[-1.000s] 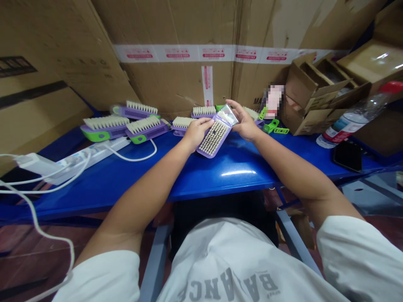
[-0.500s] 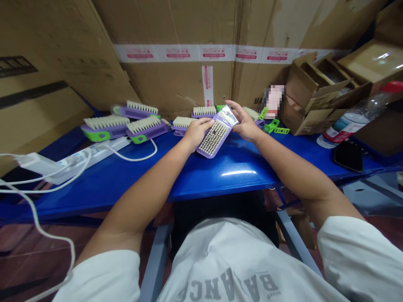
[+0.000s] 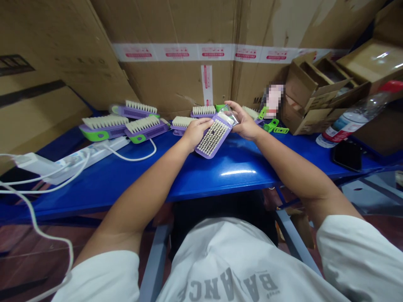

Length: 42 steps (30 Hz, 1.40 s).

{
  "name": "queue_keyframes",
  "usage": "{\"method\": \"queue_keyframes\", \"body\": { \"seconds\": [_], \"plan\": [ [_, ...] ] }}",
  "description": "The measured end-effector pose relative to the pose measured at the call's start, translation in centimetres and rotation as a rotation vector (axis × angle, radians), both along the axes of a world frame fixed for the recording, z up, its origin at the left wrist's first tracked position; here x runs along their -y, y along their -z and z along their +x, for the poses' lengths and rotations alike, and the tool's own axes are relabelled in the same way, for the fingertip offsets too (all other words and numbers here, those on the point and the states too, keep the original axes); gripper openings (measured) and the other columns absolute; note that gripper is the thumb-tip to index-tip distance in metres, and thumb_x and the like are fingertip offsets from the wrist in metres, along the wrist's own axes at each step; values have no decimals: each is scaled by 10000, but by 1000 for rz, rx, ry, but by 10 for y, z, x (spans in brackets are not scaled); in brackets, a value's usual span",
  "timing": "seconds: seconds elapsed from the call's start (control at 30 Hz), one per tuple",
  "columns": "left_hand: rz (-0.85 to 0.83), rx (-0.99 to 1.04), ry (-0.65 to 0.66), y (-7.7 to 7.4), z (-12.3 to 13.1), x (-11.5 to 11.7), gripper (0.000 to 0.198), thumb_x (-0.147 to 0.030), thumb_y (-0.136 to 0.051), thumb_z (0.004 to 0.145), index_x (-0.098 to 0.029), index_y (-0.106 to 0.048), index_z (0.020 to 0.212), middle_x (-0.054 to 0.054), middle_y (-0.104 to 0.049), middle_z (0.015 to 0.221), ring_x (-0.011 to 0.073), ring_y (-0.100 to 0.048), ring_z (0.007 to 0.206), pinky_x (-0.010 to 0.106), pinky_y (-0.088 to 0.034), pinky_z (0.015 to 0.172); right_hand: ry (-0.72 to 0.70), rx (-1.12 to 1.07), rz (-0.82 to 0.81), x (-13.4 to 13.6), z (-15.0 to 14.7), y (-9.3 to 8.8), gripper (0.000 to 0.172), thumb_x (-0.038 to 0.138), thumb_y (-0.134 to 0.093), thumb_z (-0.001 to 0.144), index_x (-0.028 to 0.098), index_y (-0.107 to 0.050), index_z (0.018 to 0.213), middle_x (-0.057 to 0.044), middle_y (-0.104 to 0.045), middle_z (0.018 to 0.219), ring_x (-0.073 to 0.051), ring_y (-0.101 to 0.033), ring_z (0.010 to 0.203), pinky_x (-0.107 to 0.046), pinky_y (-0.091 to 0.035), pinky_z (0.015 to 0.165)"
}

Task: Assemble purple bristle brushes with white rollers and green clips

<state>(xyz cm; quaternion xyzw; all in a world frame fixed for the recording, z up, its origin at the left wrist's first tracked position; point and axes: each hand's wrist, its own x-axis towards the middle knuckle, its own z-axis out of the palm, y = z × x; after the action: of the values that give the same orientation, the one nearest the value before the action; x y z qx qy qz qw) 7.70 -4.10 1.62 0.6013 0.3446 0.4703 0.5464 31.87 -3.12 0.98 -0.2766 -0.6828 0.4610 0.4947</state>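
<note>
A purple brush (image 3: 213, 140) is tilted above the blue table, its pale bristle tufts toward me. My left hand (image 3: 195, 133) is closed on the brush's left edge, thumb on top. At its far end sits a shiny, clear plastic piece (image 3: 230, 116), with the fingers of my right hand (image 3: 247, 126) closed around it. Whether that piece is fixed to the brush, I cannot tell. Behind my hands lie more purple brushes, among them one with upright white bristles (image 3: 204, 110). Beside my right hand are green plastic clips (image 3: 271, 125).
Several purple and green brushes (image 3: 105, 126) lie at the left, behind a white power strip (image 3: 91, 156) with cables. To the right stand open cardboard boxes (image 3: 305, 94), a water bottle (image 3: 343, 123) and a black phone (image 3: 347, 157). Large cartons (image 3: 176, 25) rise behind the blue table (image 3: 151, 178).
The clear piece at the brush's far end has turned slightly, and its bright reflection has faded. Both hands keep nearly the same place and grip.
</note>
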Motion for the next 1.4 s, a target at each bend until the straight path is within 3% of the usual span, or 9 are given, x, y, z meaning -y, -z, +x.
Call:
{"method": "queue_keyframes", "body": {
  "seconds": [0.23, 0.63, 1.0, 1.2, 1.4],
  "plan": [
    [-39, -28, 31, -3, -2, 2, 160, -294, -786, 919, -164, -858, 976, 51, -858, 921, 247, -811, 936, 355, -637, 892, 10, 57, 17, 14, -2, -14, 919, 115, -845, 515, 322, -577, 1369, -31, -661, 1566, -330, -616, 1469, -486, -528, 1285],
    [-12, -28, 34, -3, -4, 0, 137, -260, -769, 906, -162, -861, 930, 46, -877, 933, 231, -817, 904, 328, -632, 846, -16, 53, -18, 11, -1, -13, 951, 112, -848, 496, 326, -547, 1372, -38, -668, 1554, -341, -623, 1460, -496, -542, 1263],
    [-31, -37, 20, 0, -3, 0, 197, -343, -805, 902, -175, -869, 983, 72, -885, 1005, 272, -828, 1004, 376, -651, 924, -22, 47, -37, 14, -4, -12, 987, 104, -793, 517, 346, -514, 1432, -31, -699, 1457, -291, -681, 1298, -367, -640, 986],
    [-37, -43, 21, 1, -3, -2, 217, -343, -815, 890, -175, -879, 1011, 81, -885, 1055, 268, -815, 1000, 374, -632, 930, -90, 39, -88, 10, -1, -8, 1042, 65, -760, 521, 341, -473, 1484, -24, -708, 1453, -201, -700, 1066, -245, -573, 740],
    [-13, -55, 39, 1, -3, -3, 231, -345, -813, 859, -167, -889, 985, 72, -884, 996, 267, -804, 967, 355, -619, 865, -122, 37, -127, 11, 0, -10, 1020, 46, -765, 518, 323, -454, 1450, -27, -696, 1460, -186, -697, 1049, -229, -559, 727]
  ]
}}
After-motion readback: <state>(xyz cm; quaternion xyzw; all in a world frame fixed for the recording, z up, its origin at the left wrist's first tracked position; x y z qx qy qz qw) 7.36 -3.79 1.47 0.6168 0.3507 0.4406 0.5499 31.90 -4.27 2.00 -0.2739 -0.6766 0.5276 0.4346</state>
